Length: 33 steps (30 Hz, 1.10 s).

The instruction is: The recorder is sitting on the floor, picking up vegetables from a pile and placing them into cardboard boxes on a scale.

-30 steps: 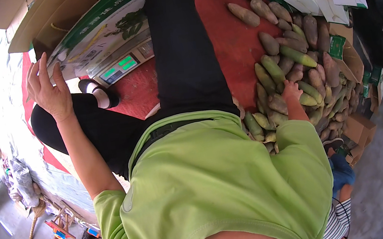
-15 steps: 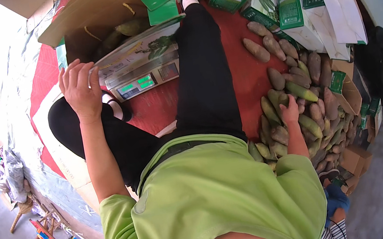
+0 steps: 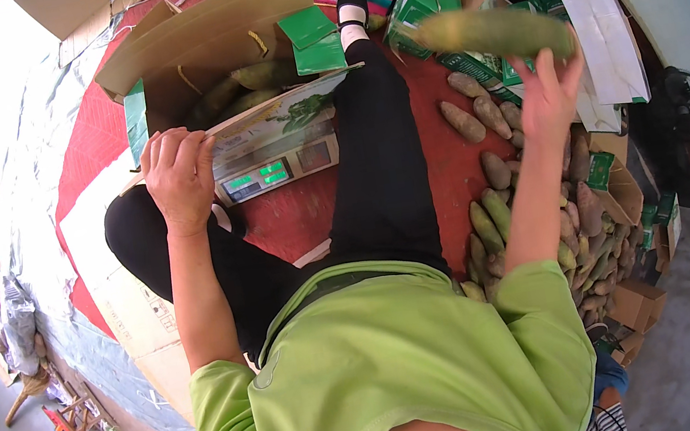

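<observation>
The radish [image 3: 487,30] hangs at the upper right of the frame, lifted above the carpet [image 3: 447,145], its length lying roughly level and a little blurred. The right hand [image 3: 549,93] has it by its right end, the grip closed from below with fingers and thumb about the thick part, the left end jutting out free. The left hand [image 3: 178,177], left of centre, has its fingers bent at the corner of the box's flap [image 3: 272,128]; whether that grip pinches the card, I cannot tell. More radishes [image 3: 264,75] lie inside the box [image 3: 211,25].

The radish is probably heavy for its size, stiff, smooth and apt to bruise or snap if dropped; a hold nearer its middle would balance it better.

The flap bears green-and-white printing and a leafy picture, its characters blurred. The scale [image 3: 279,170] below shows lit green digits, too small to read. The card sheet [image 3: 127,291] at left has faint printed symbols; the white bag [image 3: 597,31] at right looks plain
</observation>
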Each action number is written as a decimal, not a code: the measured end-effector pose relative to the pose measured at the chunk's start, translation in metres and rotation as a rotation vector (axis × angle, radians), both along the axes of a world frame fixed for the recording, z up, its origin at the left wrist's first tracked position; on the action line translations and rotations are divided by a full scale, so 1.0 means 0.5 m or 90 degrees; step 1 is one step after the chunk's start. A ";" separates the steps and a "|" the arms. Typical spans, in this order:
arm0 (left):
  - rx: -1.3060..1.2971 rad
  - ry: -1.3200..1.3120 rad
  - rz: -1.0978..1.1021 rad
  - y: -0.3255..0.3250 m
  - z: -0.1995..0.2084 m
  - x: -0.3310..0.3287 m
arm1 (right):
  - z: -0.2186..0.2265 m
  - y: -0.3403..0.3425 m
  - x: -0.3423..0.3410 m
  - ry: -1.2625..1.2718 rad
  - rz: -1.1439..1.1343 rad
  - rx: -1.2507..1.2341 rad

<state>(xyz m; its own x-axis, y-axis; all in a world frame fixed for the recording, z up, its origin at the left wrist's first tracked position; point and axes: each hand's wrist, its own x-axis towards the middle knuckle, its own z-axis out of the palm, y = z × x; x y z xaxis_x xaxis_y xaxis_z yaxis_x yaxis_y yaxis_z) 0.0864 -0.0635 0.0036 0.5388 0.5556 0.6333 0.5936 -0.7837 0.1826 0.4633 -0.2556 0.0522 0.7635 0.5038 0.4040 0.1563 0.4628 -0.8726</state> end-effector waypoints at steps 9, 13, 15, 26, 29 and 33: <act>0.012 -0.016 -0.003 -0.002 0.003 0.002 | -0.036 0.265 -0.177 0.012 0.325 -0.160; 0.012 -0.010 -0.004 0.003 -0.002 0.001 | -0.135 0.234 -0.132 -0.105 0.223 -0.200; 0.011 -0.006 -0.011 0.005 -0.004 -0.001 | -0.157 0.170 -0.106 0.001 0.176 -0.236; 0.066 0.034 0.039 0.003 0.010 -0.019 | -0.698 -0.344 -0.080 -0.192 0.157 -0.820; 0.038 -0.014 0.012 0.016 -0.026 0.016 | -0.932 -0.642 -0.081 -0.565 0.338 -1.172; 0.052 -0.023 0.042 0.012 -0.027 0.011 | -0.966 -0.667 -0.174 -0.610 0.486 -1.130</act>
